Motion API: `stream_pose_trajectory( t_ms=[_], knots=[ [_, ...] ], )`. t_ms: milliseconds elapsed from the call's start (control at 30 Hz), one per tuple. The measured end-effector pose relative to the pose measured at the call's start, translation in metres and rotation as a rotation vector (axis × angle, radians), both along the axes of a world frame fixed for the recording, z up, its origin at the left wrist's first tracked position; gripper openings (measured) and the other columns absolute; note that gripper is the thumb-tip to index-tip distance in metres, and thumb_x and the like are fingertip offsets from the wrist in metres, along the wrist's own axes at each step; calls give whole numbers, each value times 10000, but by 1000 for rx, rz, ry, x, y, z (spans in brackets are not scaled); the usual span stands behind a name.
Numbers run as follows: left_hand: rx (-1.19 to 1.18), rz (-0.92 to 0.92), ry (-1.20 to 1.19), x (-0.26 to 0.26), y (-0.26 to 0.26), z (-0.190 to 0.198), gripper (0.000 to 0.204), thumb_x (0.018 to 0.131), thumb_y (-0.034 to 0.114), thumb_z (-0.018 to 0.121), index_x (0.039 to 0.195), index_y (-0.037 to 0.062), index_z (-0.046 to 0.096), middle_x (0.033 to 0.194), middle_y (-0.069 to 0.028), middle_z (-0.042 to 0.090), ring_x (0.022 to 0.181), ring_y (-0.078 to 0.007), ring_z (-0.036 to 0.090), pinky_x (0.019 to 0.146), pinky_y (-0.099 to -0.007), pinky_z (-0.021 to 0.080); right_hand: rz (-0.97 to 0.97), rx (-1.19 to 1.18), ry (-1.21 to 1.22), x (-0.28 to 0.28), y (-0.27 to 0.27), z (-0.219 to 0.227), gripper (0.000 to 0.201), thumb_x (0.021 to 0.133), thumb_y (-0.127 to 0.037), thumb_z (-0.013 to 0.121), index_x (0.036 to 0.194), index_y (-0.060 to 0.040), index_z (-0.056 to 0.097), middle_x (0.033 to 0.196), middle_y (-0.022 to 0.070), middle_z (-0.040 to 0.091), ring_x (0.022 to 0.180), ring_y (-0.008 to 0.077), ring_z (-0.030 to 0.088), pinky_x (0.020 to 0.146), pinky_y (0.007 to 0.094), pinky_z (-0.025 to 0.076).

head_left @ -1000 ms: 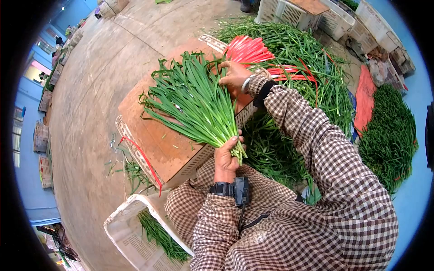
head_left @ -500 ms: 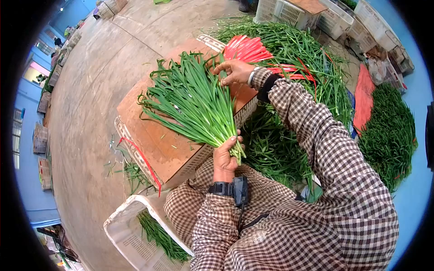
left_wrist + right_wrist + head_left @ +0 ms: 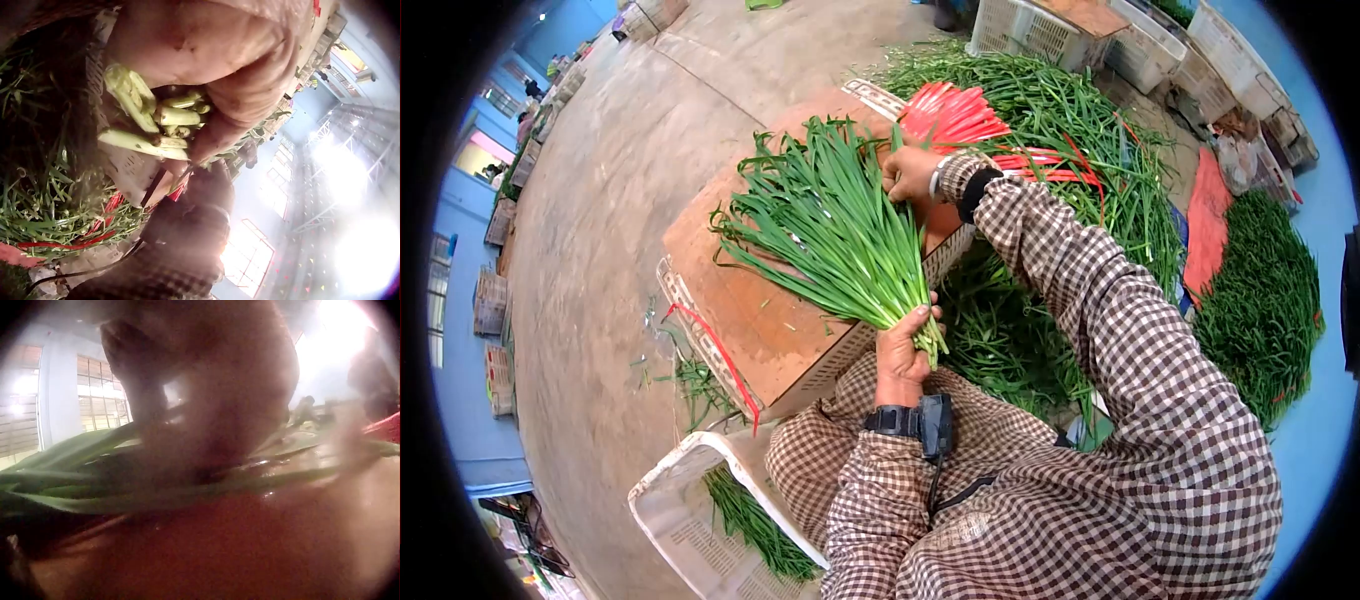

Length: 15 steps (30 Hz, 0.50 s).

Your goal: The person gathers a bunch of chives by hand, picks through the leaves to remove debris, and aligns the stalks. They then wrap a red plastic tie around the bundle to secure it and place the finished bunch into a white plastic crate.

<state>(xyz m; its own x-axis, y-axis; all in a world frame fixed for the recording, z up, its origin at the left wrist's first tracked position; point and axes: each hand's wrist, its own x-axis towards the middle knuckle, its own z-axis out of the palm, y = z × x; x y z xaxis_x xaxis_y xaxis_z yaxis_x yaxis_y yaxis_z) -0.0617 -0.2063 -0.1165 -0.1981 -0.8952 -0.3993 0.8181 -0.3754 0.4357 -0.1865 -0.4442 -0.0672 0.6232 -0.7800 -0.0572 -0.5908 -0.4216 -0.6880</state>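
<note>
A bunch of garlic chives (image 3: 840,230) fans out over a brown board (image 3: 730,330) that tops a crate. My left hand (image 3: 903,348) grips the bunch round its pale stem ends (image 3: 147,119), the cut tips poking out past the thumb. At the bunch's right edge, my right hand (image 3: 913,174) has its fingers curled and pinches at a leaf. Blurred green leaves (image 3: 75,487) pass under those fingers in the right wrist view.
Red strips (image 3: 950,115) lie bundled at the board's far right corner. Behind them spreads a heap of loose greens (image 3: 1040,90). A white crate (image 3: 675,500) with some chives stands at lower left; a dense green pile (image 3: 1260,300) lies right. More crates (image 3: 1025,30) stand behind.
The right hand's fingers were spread apart beside the leaves half a second ago and are now drawn together at the bunch's edge. The left hand keeps its grip in place.
</note>
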Motion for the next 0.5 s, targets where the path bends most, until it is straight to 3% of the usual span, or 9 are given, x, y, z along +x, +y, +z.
stream_pose_trajectory(
  t_ms=[133,167,300,400,433,500],
  knots=[
    [16,-5,6,0,-1,0,353,801,-38,556,1143,-2,481,966,-124,602,765,-185,599,597,-300,534,-41,-55,132,10,2,3,121,628,-138,664,661,-36,608,663,144,616,650,264,602,611,370,468],
    [12,0,6,0,-1,0,353,801,-38,556,1143,-2,481,966,-124,602,765,-185,599,597,-300,534,-12,-175,199,12,4,5,91,652,-102,622,698,-26,605,703,171,615,662,320,598,607,392,464],
    [8,14,2,1,0,4,332,797,-33,570,1119,-5,494,955,-123,599,752,-186,598,578,-298,530,82,-296,287,12,23,17,137,721,-94,567,832,-15,556,763,168,616,718,378,606,621,452,471],
    [5,27,14,1,1,3,301,801,-26,571,1094,-10,504,934,-119,595,737,-182,591,563,-289,522,105,-477,452,13,39,31,160,744,-128,563,860,-23,532,762,168,613,782,363,612,649,457,481],
    [-3,37,9,1,1,4,279,806,-21,566,1079,-15,509,916,-115,591,725,-179,585,554,-284,516,93,-570,482,14,41,27,209,743,-133,585,915,-49,503,752,149,586,708,344,603,628,443,479],
    [9,47,-10,-1,0,4,228,818,-9,555,1041,-34,517,876,-109,578,700,-169,568,537,-276,501,93,-635,479,16,40,18,223,747,-136,583,932,-50,492,774,150,581,711,342,605,621,444,480]
  ],
)
